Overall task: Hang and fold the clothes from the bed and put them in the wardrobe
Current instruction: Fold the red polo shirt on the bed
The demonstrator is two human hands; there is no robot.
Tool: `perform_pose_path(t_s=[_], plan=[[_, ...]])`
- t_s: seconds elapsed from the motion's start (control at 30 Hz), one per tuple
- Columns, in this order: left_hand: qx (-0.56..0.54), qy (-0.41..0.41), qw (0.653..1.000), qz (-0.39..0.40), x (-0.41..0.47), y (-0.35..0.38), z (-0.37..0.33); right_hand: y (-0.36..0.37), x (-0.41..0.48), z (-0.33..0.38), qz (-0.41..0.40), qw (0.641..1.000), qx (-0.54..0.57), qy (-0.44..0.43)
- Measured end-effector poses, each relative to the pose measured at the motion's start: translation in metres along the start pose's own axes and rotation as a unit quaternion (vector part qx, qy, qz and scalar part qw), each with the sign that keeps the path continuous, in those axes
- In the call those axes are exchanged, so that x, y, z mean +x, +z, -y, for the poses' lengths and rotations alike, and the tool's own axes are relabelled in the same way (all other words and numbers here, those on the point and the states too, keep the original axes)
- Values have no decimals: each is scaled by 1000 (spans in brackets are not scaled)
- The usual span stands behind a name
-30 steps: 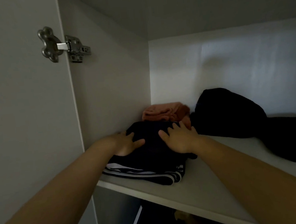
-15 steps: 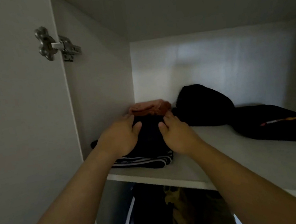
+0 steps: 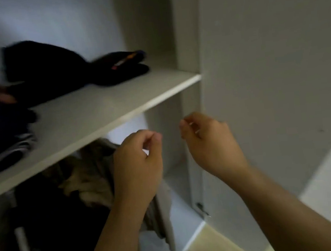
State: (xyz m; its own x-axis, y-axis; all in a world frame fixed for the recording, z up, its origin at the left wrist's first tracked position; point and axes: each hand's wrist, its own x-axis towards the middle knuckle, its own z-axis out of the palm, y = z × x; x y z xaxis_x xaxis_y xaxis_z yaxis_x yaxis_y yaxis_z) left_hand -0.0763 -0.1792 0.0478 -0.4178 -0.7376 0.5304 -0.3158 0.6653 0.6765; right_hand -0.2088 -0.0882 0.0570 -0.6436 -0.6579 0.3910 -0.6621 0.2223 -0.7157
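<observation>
Hovering below the shelf (image 3: 98,112), the left hand (image 3: 138,165) and right hand (image 3: 209,143) each show a loosely curled, empty grip and should draw clear without brushing the folded dark stack (image 3: 0,132) at its left end.

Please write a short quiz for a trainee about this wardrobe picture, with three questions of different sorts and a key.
1. True or false: the left hand and the right hand hold nothing.
2. Where does the striped stack lie? A: on the shelf. B: on the floor. C: on a hanger.
3. Fill in: the beige garment hangs ___ the shelf.

Key: 1 true; 2 A; 3 below.
</observation>
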Motion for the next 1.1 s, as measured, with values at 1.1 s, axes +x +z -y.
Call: perform_pose_path(t_s=[1.1], plan=[[-192,356,643,650,-568,455,-561,-610,-609,-387,-388,689,-146,594]])
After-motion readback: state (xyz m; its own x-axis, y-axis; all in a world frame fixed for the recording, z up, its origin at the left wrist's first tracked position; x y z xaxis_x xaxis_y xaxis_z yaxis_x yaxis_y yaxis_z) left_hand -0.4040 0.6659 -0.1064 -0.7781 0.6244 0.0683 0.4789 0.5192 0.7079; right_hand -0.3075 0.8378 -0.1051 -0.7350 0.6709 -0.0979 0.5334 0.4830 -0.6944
